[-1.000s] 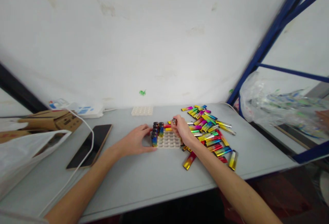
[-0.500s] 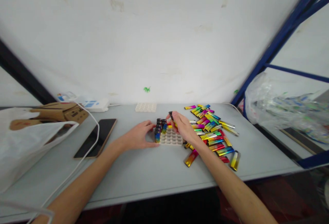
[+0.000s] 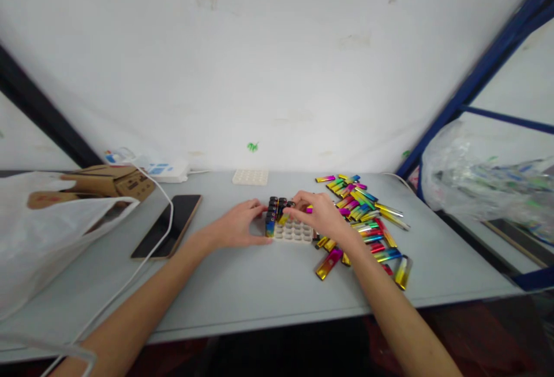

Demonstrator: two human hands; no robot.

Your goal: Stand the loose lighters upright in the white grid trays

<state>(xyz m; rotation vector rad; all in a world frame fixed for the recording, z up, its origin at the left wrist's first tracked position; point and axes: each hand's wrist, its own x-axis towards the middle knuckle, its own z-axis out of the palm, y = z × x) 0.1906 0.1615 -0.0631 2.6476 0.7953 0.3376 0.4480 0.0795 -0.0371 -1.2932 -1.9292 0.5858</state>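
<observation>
A white tray with rows of holes [image 3: 294,232] lies in front of me on the table. Several lighters with black tops and shiny coloured bodies [image 3: 270,226] stand upright in its left part. My left hand [image 3: 238,226] braces the tray's left side, thumb at the near corner and fingers by the far lighters. Over the tray, my right hand [image 3: 318,212] pinches a tilted lighter with a yellow end [image 3: 284,219], just right of the standing ones. Its grip partly hides that lighter. A heap of loose lighters [image 3: 361,215] spreads to the right of the tray.
A second white holed tray [image 3: 251,177] lies near the wall. To the left are a phone [image 3: 167,228] with a white cable across it, a cardboard box [image 3: 112,182] and a white plastic bag [image 3: 56,232]. A blue metal frame [image 3: 463,97] stands at right.
My right hand has brought its lighter down and left, close to the standing ones, and tilted it over the tray. My left hand stays at the tray. The view has shifted slightly.
</observation>
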